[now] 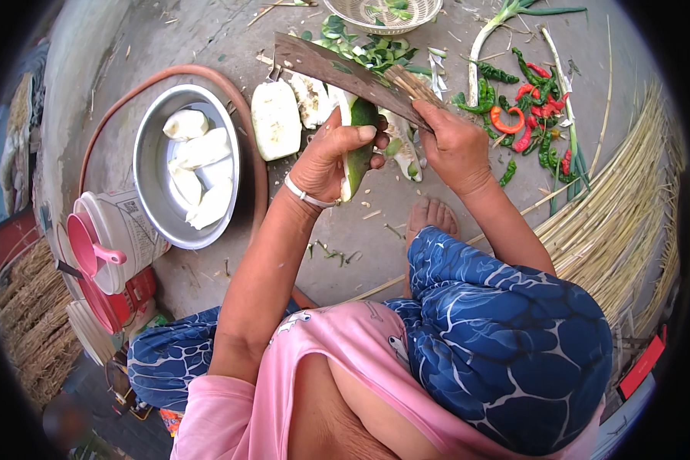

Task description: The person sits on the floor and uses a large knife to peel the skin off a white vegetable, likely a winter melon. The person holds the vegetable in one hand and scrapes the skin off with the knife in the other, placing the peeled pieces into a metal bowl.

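My left hand [326,157] is wrapped round a long piece of green-skinned squash [356,157], with pale flesh showing along its side. In my right hand [456,149] is a wide-bladed cleaver [326,67], its dark blade reaching up and left across the top of the squash. Whether the edge touches the squash I cannot tell. Beyond my left hand, a pale cut squash half [276,121] lies on the ground beside a seedy piece [308,100]. Another cut piece [401,146] with bits of green skin lies between my hands.
At left stands a metal basin [139,165] holding several peeled pieces [205,149], with a hose [261,184] curving round it. Nearby are a white bucket [134,230] and pink dipper [88,245]. Peelings [383,55], a basket [387,29], peppers [540,107] and dry stalks [606,215] lie around.
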Tool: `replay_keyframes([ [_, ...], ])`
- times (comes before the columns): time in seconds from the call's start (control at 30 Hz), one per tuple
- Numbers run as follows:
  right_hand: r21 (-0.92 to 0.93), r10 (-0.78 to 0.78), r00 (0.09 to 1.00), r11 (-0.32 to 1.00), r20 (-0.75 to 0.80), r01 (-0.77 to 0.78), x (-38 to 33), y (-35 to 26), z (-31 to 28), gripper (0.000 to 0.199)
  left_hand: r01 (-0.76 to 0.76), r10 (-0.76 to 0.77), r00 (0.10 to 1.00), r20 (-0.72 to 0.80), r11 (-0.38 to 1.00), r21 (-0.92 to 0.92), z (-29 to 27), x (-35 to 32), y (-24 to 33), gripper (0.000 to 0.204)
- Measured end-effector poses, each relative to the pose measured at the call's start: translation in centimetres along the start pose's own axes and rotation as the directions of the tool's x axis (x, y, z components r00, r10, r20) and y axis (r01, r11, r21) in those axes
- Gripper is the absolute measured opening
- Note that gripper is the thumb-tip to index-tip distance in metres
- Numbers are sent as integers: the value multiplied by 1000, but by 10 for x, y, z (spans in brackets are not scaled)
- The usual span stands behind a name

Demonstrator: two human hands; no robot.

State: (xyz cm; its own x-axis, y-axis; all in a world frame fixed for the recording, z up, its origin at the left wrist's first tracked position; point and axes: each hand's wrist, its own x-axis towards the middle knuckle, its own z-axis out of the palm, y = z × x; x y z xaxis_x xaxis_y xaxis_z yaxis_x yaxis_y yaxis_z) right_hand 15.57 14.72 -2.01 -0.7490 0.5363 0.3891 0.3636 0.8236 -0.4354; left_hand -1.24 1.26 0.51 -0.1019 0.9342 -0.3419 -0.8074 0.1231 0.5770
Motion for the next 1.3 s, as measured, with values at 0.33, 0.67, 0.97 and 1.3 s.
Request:
replay_keyframes([
  [0.33, -39, -334, 941, 942, -48, 332, 12, -47, -30, 32, -180, 154, 978, -138, 963, -202, -47, 3, -9, 57],
  [0.67, 27, -355, 935, 935, -1, 355, 2, -49, -30, 56, -207, 193, 977, -93, 965, -164, -43, -9, -4, 54],
  [0.97, -86, -337, 942, 938, -5, 335, 9, -46, -33, 33, -166, 160, 985, -70, 982, -92, -38, -2, -10, 52],
  [1.3, -74, -333, 943, 940, 12, 333, 3, -50, -29, 32, -114, 111, 992, -50, 992, -47, -33, -11, -5, 51],
])
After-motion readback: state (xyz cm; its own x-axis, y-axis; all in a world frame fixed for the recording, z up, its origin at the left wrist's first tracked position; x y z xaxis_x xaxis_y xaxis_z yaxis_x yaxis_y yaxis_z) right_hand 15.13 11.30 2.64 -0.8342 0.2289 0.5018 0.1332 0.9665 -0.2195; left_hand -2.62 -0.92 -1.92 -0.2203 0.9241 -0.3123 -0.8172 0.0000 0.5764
